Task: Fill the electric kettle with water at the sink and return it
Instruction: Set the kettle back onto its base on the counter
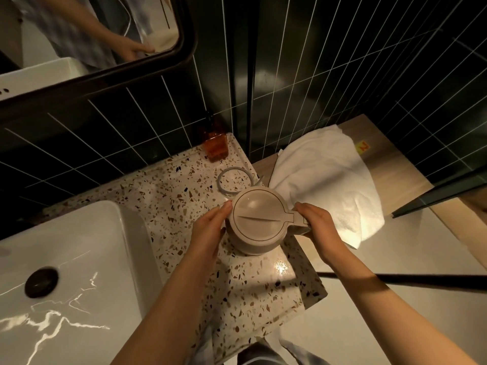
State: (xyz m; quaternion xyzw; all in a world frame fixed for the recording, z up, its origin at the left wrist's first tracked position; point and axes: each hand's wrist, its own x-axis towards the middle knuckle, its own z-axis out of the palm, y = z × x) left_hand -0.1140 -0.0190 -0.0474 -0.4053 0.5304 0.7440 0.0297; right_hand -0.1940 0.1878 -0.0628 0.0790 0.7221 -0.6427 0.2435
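Head view: left hand [208, 227] steadies kettle [257, 222]; right hand [315, 225] fingers apparently wrap its handle.

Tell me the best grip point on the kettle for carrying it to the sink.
Probably the handle, from the right. The kettle stands upright on the terrazzo counter, lid shut, its handle sticking out to the right, where the right hand already wraps it. The body is round and smooth, so the left hand flat on its left wall only steadies.
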